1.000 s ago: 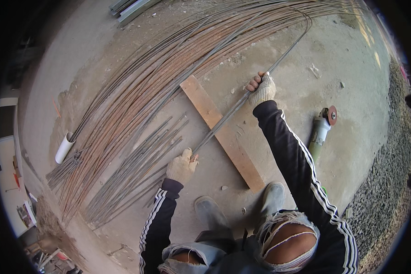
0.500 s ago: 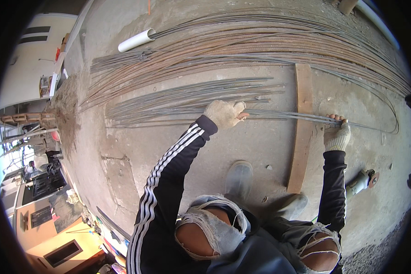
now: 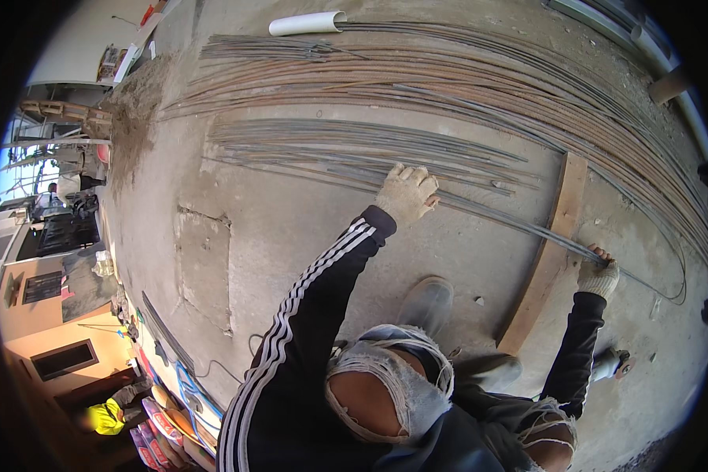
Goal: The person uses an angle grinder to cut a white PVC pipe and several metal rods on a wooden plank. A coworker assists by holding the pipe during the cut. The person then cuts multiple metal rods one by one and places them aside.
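A thin bundle of grey steel rods [image 3: 502, 218] runs slantwise between my hands, low over the concrete floor. My left hand [image 3: 406, 195], in a pale knitted work glove, is closed round the bundle. Further right, my right hand [image 3: 599, 275] grips the same rods past a wooden plank [image 3: 540, 275], its bare fingertips showing beyond the glove. The rods cross over the plank, and their thin ends stick out to the right of that hand. Just beyond my left hand, more cut grey rods [image 3: 354, 139] lie in a loose row.
Long rusty rebar [image 3: 448, 79] stretches across the far floor, with a white pipe [image 3: 307, 23] at its left end. An angle grinder [image 3: 608, 364] lies right of my boots. A person in a yellow vest [image 3: 106, 417] is at the lower left, near hoses and colourful sacks.
My view has turned, so the rods and plank look more slanted. Both hands keep hold of the bundle, and the person in yellow has come into view.
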Demonstrator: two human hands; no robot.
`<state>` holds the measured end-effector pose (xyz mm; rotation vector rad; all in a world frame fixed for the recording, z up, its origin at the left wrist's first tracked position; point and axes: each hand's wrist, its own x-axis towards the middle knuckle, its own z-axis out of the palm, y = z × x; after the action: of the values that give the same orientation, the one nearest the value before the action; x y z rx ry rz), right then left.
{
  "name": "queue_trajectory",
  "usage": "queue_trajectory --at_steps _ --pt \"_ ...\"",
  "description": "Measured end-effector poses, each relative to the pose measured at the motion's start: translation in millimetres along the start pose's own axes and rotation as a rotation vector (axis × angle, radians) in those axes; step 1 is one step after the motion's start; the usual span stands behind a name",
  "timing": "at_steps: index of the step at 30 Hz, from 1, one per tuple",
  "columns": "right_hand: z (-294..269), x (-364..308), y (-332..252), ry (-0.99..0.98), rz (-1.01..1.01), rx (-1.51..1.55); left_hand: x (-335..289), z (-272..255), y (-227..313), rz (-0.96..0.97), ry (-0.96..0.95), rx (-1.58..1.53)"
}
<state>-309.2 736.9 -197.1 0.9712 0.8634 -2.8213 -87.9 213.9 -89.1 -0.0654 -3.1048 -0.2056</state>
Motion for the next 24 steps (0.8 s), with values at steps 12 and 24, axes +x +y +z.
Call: queue_trajectory --at_steps 12,24 --pt "16.8 3.0 -12.7 -0.061 -0.035 0.039 -52.9 -41.8 0.3 -1.126 0.989 -0.973" --pt "-1.7 30.1 -4.4 0.08 -0.001 0.04 -26.0 8.9 -74.2 -0.832 1.33 -2.059"
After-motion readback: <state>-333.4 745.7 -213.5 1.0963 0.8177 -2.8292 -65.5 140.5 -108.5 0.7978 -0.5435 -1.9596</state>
